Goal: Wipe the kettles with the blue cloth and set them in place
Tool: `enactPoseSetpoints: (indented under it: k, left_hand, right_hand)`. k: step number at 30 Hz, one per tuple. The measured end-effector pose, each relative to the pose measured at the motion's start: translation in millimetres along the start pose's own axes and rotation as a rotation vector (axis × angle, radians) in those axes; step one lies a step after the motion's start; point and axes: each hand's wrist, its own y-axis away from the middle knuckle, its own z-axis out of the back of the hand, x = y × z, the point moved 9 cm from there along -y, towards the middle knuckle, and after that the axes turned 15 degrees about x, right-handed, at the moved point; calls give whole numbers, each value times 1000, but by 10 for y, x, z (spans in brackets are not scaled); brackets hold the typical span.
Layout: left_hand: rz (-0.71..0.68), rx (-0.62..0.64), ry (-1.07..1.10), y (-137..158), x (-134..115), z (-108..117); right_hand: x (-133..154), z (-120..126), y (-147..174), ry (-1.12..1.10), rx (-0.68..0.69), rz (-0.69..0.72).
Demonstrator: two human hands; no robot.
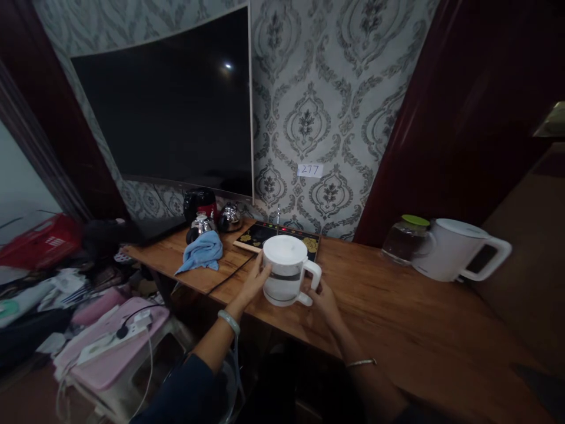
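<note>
A glass kettle (282, 290) with a white lid and a white handle is upright in front of me, at the near edge of the wooden table. My left hand (255, 281) is pressed round its left side, the thumb near the top rim. At the handle, my right hand (324, 299) has its fingers around the lower part, partly hidden by it. Whether the kettle's base touches the table I cannot tell. Just behind it lies a black tea stove panel (253, 237) with gold flowers and lit buttons.
A blue cloth (202, 252), a metal teapot (202, 224) and a darker pot (230, 218) sit to the left. On the right stand a green-lidded glass jug (404, 240) and a white electric kettle (452, 250). A pink stool (117, 368) holds a power strip (112, 341).
</note>
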Motion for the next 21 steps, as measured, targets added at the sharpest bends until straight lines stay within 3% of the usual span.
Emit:
enactPoseSetpoints:
  k: [9, 21]
  left_hand:
    - [12, -16, 39, 4, 34, -39]
    - [-19, -110, 67, 73, 118, -114]
  right_hand:
    - [-7, -78, -233, -49, 58, -34]
    - [69, -31, -263, -33, 109, -55]
